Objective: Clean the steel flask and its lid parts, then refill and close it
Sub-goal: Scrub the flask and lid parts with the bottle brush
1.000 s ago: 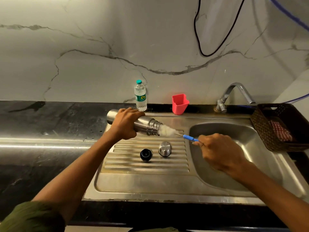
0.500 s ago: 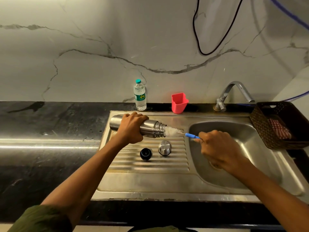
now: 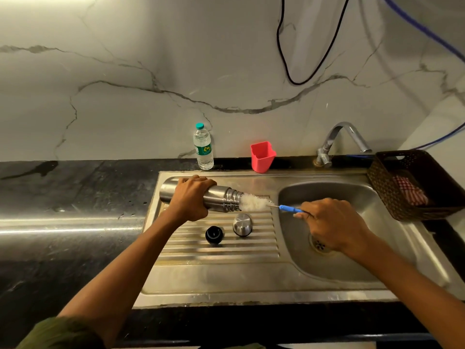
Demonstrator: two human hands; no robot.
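Step in hand, by judgement: scrubbing the flask interior with the bottle brush.

Steel flask [image 3: 221,199] held on its side above the ribbed drainboard [image 3: 261,244], mouth toward 3 o'clock. Left hand [image 3: 192,197] wrapped round the flask body, fingers clenched on it. Right hand [image 3: 332,222] over the sink basin [image 3: 352,263], fingers pinching the blue handle of the bottle brush [image 3: 254,202]; white bristles mostly outside the mouth.

Advised: keep flask level or mouth slightly down toward the basin for run-off; push brush in along the flask axis; rotate the handle; hold the grip firm against slip on wet steel.

Steel cap [image 3: 242,224] and black stopper [image 3: 214,234] on the drainboard at 6 o'clock of the flask, just apart from each other, not yet attended to.

Not determinable: flask interior, depth of bristles within the mouth, right fingertips on the handle, presence of soap or water.
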